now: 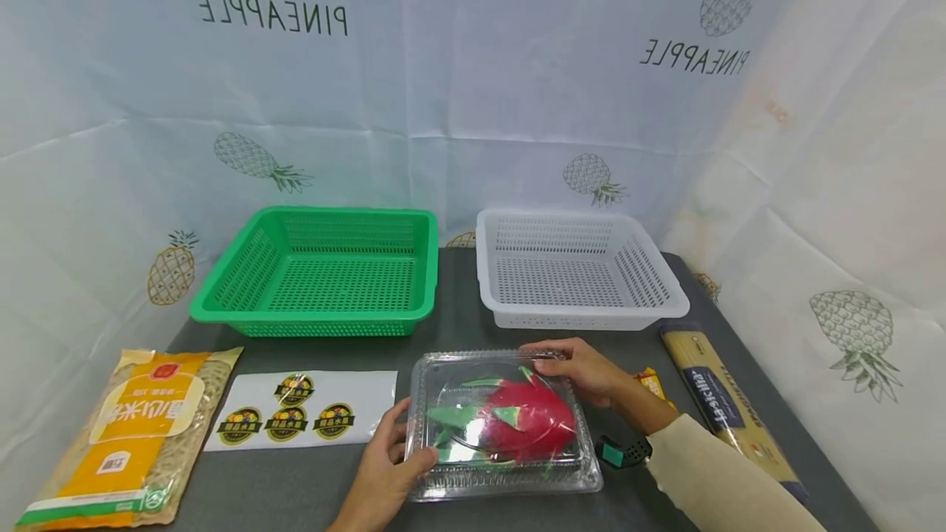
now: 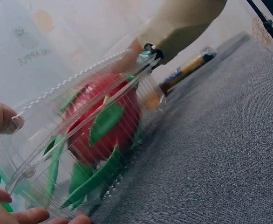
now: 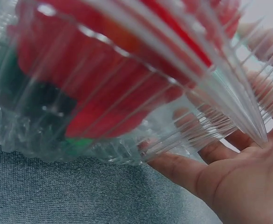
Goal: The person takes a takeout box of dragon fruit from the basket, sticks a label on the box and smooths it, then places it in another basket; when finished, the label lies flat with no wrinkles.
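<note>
A clear plastic clamshell box (image 1: 510,481) stands at the front of the table with its lid down. Inside it lies a red dragon fruit (image 1: 534,421) with green leaf tips, most of them toward the left. My left hand (image 1: 390,462) grips the box's left side, thumb over the lid's edge and fingers along the side wall. At the far right corner, my right hand (image 1: 584,372) holds the box, and in the right wrist view its fingers (image 3: 178,169) reach under the lower edge. The left wrist view shows the box (image 2: 57,154) tilted, its bottom close over the cloth.
Behind are a green basket (image 1: 314,328) and a white basket (image 1: 584,318). Left lie a grain bag (image 1: 136,433) and a sheet of round stickers (image 1: 347,384). On the right are a pasta pack (image 1: 727,401) and a small yellow packet (image 1: 650,382). A pineapple-print curtain (image 1: 473,89) surrounds the table.
</note>
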{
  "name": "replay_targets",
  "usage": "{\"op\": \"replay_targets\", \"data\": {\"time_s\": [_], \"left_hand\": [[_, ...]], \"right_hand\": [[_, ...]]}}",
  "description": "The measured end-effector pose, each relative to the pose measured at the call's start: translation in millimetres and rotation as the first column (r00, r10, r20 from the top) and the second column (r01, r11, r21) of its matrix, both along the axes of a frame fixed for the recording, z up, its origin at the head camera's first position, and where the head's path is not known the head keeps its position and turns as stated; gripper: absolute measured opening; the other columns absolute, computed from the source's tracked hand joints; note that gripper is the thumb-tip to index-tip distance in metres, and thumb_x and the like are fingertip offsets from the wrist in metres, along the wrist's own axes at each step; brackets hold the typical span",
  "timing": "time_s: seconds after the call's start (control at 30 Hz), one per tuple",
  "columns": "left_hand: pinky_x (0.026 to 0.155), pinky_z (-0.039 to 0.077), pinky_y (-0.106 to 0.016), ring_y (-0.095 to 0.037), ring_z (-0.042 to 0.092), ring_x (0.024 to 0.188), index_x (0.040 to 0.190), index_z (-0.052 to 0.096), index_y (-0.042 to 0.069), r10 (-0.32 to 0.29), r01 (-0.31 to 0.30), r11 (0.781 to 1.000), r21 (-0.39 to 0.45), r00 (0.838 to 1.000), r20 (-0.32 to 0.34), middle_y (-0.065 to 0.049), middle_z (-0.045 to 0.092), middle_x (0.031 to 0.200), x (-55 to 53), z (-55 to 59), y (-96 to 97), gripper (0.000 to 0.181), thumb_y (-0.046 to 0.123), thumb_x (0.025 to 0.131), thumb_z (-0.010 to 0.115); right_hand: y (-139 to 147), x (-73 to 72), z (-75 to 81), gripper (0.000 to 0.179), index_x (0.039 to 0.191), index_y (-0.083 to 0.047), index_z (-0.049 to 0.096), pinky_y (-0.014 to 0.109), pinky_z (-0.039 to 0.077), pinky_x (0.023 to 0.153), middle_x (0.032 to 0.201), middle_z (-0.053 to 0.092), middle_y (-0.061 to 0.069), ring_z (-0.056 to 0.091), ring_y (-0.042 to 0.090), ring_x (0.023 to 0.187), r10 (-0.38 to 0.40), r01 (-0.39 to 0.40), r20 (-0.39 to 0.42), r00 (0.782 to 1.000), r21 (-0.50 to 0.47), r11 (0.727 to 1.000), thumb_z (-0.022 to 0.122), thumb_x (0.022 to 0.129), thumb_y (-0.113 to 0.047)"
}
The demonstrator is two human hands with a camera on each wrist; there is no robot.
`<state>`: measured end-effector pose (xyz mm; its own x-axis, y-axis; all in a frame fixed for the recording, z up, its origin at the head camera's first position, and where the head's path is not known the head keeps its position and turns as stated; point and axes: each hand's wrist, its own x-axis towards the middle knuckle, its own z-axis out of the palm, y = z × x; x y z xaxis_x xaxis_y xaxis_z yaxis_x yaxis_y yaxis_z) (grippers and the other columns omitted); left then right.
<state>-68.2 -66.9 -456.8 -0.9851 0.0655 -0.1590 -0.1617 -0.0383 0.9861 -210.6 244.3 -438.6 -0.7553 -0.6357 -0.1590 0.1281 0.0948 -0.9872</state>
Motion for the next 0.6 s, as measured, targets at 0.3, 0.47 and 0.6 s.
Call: {"op": "replay_targets", "data": {"time_s": [0.3,0.47,0.6], "left_hand": [[0.071,0.053,-0.036,-0.027,0.06,0.095,0.148,0.024,-0.003,0.004,-0.005,1.0,-0.004,0.999,-0.041,-0.023,0.051,0.121,0.5,8.3,-3.4,0.081,0.005,0.082,0.07],[0.078,0.05,-0.041,-0.032,0.055,0.107,0.15,0.024,0.001,0.031,-0.031,0.999,-0.035,0.999,-0.018,-0.026,0.044,0.131,-1.3,16.8,-7.5,0.083,0.01,0.084,0.073],[0.08,0.049,-0.042,-0.033,0.052,0.11,0.15,0.026,0.004,0.053,-0.054,0.997,-0.054,0.998,-0.023,-0.023,0.044,0.133,-1.8,20.5,-12.0,0.081,0.012,0.085,0.073]], "right_hand": [[0.5,1.1,-0.7,0.046,0.138,0.007,0.048,0.049,0.05,0.085,0.128,0.057,0.02,0.061,0.036,0.107,0.014,-0.014,-0.005,1.0,-0.016,1.0,0.058,0.097,-0.012],[1.4,-0.3,-2.3,0.045,0.138,0.008,0.047,0.049,0.05,0.084,0.126,0.059,0.02,0.062,0.036,0.105,0.02,-0.02,-0.012,1.0,-0.023,1.0,0.057,0.098,-0.011],[1.3,-0.9,-1.5,0.047,0.138,0.008,0.047,0.05,0.05,0.083,0.125,0.059,0.02,0.062,0.037,0.104,0.02,-0.02,-0.008,1.0,-0.023,1.0,0.058,0.097,-0.012]]}}
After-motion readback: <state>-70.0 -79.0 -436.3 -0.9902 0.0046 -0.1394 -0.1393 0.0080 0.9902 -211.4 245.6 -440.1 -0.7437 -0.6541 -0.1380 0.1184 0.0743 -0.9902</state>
